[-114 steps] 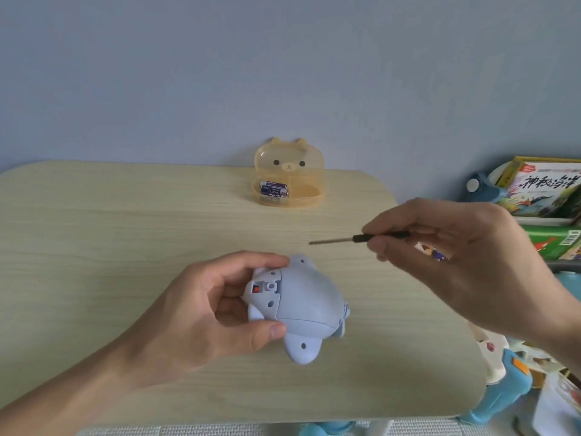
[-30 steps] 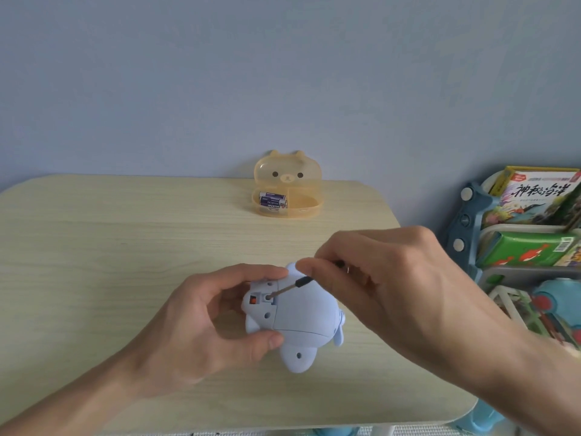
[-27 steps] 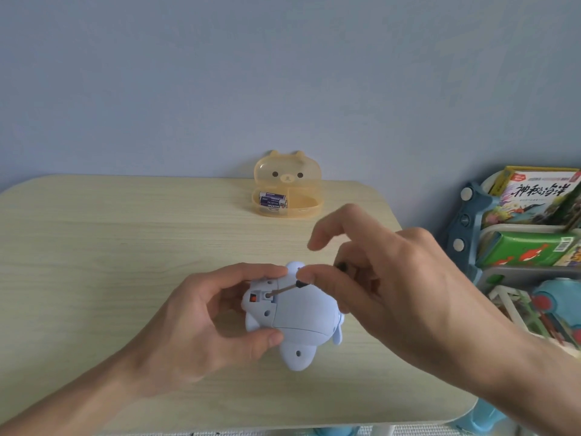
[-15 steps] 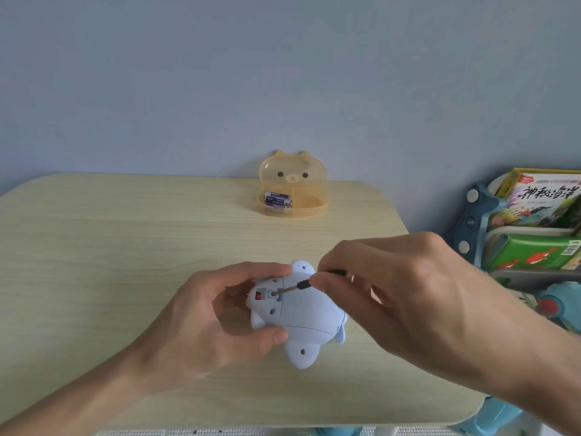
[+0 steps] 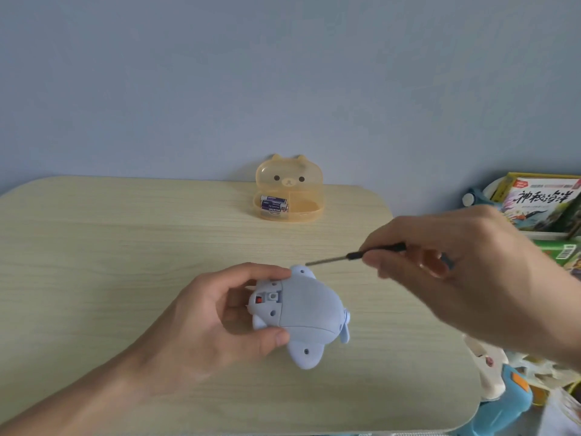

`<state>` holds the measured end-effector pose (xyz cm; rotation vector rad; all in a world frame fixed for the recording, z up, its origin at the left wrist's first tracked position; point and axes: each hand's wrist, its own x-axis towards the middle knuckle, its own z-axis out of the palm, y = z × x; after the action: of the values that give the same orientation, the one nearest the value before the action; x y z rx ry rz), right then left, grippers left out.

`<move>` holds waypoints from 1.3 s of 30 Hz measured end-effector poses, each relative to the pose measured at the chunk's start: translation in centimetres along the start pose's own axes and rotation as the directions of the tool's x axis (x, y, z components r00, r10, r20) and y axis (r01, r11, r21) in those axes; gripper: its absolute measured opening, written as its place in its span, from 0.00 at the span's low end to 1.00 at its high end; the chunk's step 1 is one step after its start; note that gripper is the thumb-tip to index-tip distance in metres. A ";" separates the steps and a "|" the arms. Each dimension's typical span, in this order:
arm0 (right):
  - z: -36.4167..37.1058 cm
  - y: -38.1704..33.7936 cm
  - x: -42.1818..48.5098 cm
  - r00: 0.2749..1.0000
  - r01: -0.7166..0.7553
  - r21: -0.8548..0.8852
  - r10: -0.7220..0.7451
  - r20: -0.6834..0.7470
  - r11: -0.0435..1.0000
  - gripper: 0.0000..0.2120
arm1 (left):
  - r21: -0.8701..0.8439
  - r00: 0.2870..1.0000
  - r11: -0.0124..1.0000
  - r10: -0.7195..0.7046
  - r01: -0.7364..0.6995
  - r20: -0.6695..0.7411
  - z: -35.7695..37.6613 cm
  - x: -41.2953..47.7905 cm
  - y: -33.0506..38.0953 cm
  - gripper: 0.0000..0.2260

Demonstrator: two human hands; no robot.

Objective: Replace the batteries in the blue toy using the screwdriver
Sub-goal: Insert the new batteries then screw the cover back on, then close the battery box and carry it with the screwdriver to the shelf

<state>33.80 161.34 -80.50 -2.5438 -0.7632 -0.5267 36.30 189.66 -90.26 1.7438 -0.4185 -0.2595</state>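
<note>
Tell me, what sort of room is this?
Probably a child's room or play corner at home: colourful picture books stand on a rack at the right, plastic toys crowd beside the pale wooden table, and an orange bear-faced plastic box sits on it.

The two small purple and silver batteries inside the translucent orange bear-shaped plastic box carry the brand name "HUATAI" in white capital letters; the smaller print under it is too small to read. The colourful book cover on the shelf at the right shows large black Chinese characters, "神秘海洋". A barcode stands on the green box below it, its numbers unreadable.
</note>
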 end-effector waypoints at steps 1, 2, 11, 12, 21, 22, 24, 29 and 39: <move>-0.3 0.7 -0.1 0.999 -0.035 0.008 0.035 -0.026 0.999 0.05 | 0.001 1.000 1.000 -0.007 0.007 0.013 0.3 0.4 0.2 0.24; -0.6 1.4 -0.1 0.996 -0.079 0.021 0.080 -0.047 0.997 0.06 | 0.011 1.000 1.000 -0.007 0.007 0.025 0.6 0.8 0.3 0.24; 2.1 8.3 -0.8 0.915 -0.394 0.090 0.399 -0.054 0.915 0.05 | 0.118 0.993 0.993 0.002 -0.016 0.120 4.5 4.9 1.4 0.25; 2.9 8.9 -0.9 0.909 -0.409 0.092 0.414 -0.043 0.908 0.04 | 0.123 0.993 0.992 -0.001 -0.014 0.121 4.6 5.0 1.4 0.26; 7.2 10.5 -1.1 0.925 -0.375 0.076 0.367 0.095 0.924 0.02 | 0.192 0.990 0.979 0.047 -0.072 0.133 3.5 4.4 0.8 0.25; 7.3 10.5 -1.1 0.926 -0.373 0.083 0.366 0.090 0.924 0.02 | 0.183 0.990 0.981 0.047 -0.072 0.135 3.5 4.4 0.9 0.25; 7.4 10.7 -1.2 0.925 -0.377 0.089 0.371 0.083 0.922 0.03 | 0.148 0.991 0.987 0.041 -0.060 0.128 3.1 4.6 1.1 0.25; 7.4 11.3 -1.1 0.921 -0.383 0.082 0.375 0.104 0.920 0.08 | 0.126 0.995 0.987 0.101 -0.100 -0.001 0.1 6.2 2.1 0.25; 9.0 14.7 9.2 0.834 -0.550 0.243 0.538 0.122 0.799 0.09 | 0.150 0.919 0.976 -0.093 0.161 -0.382 -8.9 19.3 -0.8 0.10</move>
<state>51.63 158.58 -88.05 -2.3636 -0.0729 -0.1523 57.49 189.74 -88.13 1.9488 -0.0491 0.0234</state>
